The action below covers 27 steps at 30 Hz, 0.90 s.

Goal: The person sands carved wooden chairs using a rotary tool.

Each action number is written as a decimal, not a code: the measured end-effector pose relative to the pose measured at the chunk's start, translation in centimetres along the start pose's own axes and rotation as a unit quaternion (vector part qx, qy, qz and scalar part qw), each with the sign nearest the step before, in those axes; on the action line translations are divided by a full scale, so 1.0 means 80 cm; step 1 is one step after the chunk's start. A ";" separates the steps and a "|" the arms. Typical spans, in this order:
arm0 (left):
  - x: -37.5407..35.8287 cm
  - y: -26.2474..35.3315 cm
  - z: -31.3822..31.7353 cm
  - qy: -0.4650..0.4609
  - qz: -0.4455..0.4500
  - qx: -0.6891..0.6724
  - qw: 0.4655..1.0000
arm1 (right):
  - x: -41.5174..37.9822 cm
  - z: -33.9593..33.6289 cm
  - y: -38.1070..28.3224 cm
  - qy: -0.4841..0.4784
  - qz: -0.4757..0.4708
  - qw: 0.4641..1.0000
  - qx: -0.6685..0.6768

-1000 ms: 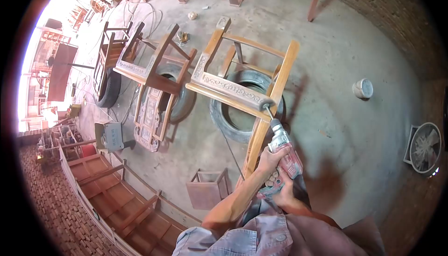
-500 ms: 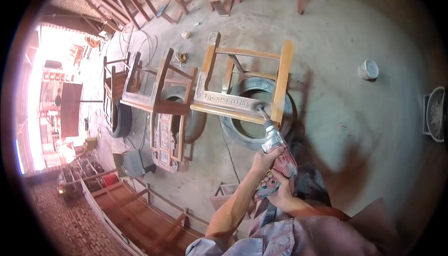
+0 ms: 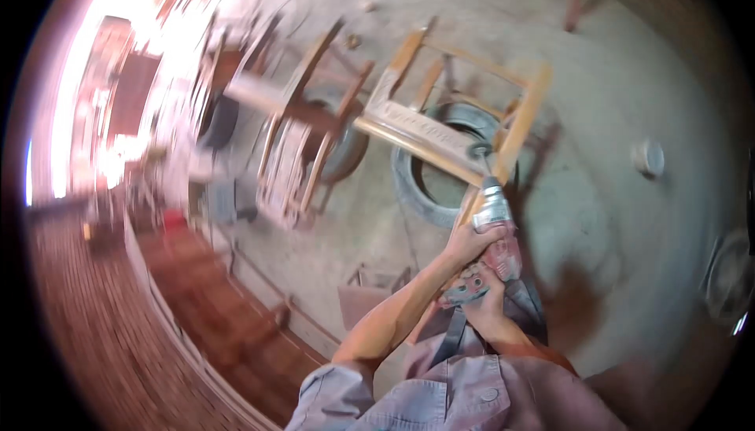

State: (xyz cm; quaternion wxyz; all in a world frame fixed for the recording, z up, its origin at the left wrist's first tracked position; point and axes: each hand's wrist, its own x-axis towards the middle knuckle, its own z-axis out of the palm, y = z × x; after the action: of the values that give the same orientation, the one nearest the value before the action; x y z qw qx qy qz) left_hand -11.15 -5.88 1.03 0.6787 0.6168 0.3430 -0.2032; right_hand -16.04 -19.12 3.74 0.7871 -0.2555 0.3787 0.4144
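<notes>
My left hand [image 3: 474,244] is wrapped round the front of a red power drill [image 3: 501,256], just behind its silver collar. Lower down, my right hand [image 3: 487,300] grips the handle of the same tool, near its battery end. A round attachment [image 3: 480,150] on the drill's shaft meets the right end of a carved rail on a wooden chair frame [image 3: 417,128]. That frame lies over a tire [image 3: 409,187]. Whether the attachment touches the wood is too blurred to tell.
More wooden chair frames [image 3: 311,69] stand to the left, one over another tire [image 3: 346,148]. A white bucket [image 3: 650,158] is at the right. A long reddish wooden piece [image 3: 204,305] lies at the lower left, a small box [image 3: 363,301] near my left forearm.
The view has turned and blurred, so the chair frames appear tilted and farther right. My hands still hold the drill, and its round attachment remains at the right end of the carved rail.
</notes>
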 end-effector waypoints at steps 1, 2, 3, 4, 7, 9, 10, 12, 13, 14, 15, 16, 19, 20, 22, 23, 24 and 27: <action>-0.012 -0.008 0.011 0.022 0.037 0.007 0.999 | -0.007 -0.005 -0.017 -0.030 0.005 1.000 0.007; -0.027 -0.018 0.020 0.044 0.070 0.016 0.996 | -0.016 -0.001 -0.031 -0.055 0.011 0.998 0.018; -0.088 0.042 0.007 0.040 0.003 -0.084 0.996 | -0.018 -0.003 -0.043 -0.067 -0.049 0.994 -0.075; -0.110 0.027 0.003 0.138 0.034 -0.134 0.981 | -0.019 -0.005 -0.056 -0.068 -0.111 0.978 -0.166; -0.192 -0.045 -0.010 0.367 0.121 -0.281 0.878 | -0.001 -0.011 -0.085 -0.136 -0.026 0.988 -0.075; -0.283 -0.097 -0.013 0.459 0.115 -0.314 0.823 | 0.006 -0.015 -0.105 -0.104 -0.006 0.993 -0.048; -0.315 -0.141 -0.003 0.508 0.090 -0.284 0.808 | 0.012 -0.011 -0.114 -0.089 0.002 0.996 -0.031; -0.380 -0.243 0.044 0.576 -0.019 -0.269 0.772 | 0.017 -0.016 -0.114 -0.102 -0.026 0.991 -0.079; -0.406 -0.294 0.080 0.577 -0.087 -0.285 0.760 | 0.018 -0.019 -0.116 -0.105 -0.044 0.988 -0.101; -0.428 -0.340 0.130 0.574 -0.159 -0.302 0.744 | 0.017 -0.025 -0.124 -0.112 -0.042 0.987 -0.108; -0.448 -0.389 0.185 0.567 -0.197 -0.306 0.739 | 0.016 -0.034 -0.128 -0.123 -0.041 0.985 -0.117; -0.463 -0.431 0.236 0.560 -0.230 -0.310 0.733 | 0.023 -0.036 -0.131 -0.139 -0.039 0.982 -0.122; -0.507 -0.427 0.337 0.452 -0.408 -0.308 0.732 | 0.035 -0.063 -0.150 -0.180 -0.008 0.977 -0.112; -0.517 -0.429 0.359 0.435 -0.420 -0.320 0.729 | 0.033 -0.062 -0.145 -0.183 -0.007 0.977 -0.110; -0.536 -0.438 0.396 0.419 -0.432 -0.355 0.715 | 0.013 -0.047 -0.131 -0.181 -0.022 0.974 -0.133; -0.543 -0.446 0.410 0.419 -0.433 -0.369 0.707 | 0.006 -0.041 -0.126 -0.176 -0.023 0.973 -0.150; -0.549 -0.450 0.419 0.424 -0.431 -0.384 0.698 | 0.000 -0.040 -0.119 -0.170 -0.024 0.971 -0.168; -0.565 -0.467 0.427 0.438 -0.422 -0.419 0.674 | 0.001 -0.044 -0.110 -0.193 0.018 0.969 -0.156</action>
State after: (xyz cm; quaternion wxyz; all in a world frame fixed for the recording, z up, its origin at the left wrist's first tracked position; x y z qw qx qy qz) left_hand -60.76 -51.75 7.48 0.4801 0.0758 0.8739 -0.0093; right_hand -9.88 -26.22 2.39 0.7881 -0.2834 0.1548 0.5241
